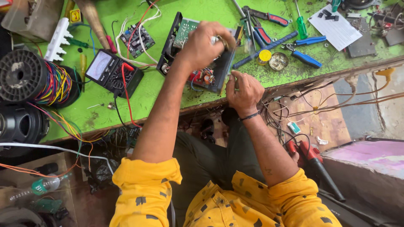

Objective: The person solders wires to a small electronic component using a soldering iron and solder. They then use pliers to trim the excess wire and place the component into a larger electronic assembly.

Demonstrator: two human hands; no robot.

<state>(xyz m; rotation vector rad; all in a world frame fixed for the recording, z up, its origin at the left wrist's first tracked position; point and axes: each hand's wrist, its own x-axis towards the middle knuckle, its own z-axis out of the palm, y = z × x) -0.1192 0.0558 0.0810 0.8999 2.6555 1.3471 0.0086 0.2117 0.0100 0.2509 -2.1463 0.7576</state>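
both hands closed, left hand [202, 44] over black device [198, 54], right hand [243, 90] at its edge

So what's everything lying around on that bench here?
workbench: one, green, across the top
open black device case: one, with circuit boards inside, centre, under the hands
multimeter: one, black, red lead, left of the case
loose circuit board: one, behind the multimeter
wire spool: one, black with many-coloured wire, far left
pliers and screwdrivers: several, blue, red and green handles, right of the case
round tin: one, open, its yellow lid beside it
sheet of paper: one, white, top right
left hand: grip shut on a small tool over the case
right hand: at the case's near edge
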